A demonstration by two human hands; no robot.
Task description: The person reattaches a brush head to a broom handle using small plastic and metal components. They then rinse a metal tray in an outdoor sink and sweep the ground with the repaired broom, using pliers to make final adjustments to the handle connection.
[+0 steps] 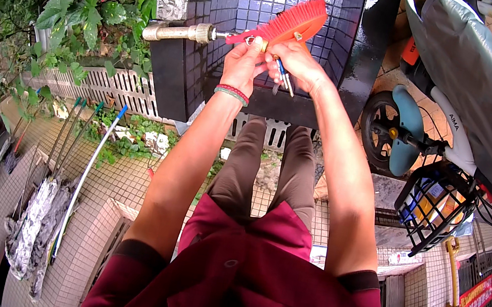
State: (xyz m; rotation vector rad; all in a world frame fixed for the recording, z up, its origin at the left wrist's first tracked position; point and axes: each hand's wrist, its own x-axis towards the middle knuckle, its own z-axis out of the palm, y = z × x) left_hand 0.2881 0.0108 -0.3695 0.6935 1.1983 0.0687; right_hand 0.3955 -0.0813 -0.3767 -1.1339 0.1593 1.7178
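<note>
Over a tiled sink, I hold a red brush head (305,21) tilted, its bristles along the upper left side. My left hand (240,68) is closed in a pinch at the brush's lower left end, beside a small metal ring. Wrapped round the brush's lower side is my right hand (304,66). Several slim metal pieces, one with a blue part (282,70), hang below its fingers; I cannot make out their kind. Left of my left hand, a metal tube with a knurled collar (178,32) lies across the sink's left wall, its thin tip close to the brush.
The sink (205,67) has dark tiled walls and a black rim. At the right stand a bicycle with a black basket (436,207) and a grey cover (476,82). Leafy plants (80,12) grow at the left, above mops (36,222) and a white pole (90,172).
</note>
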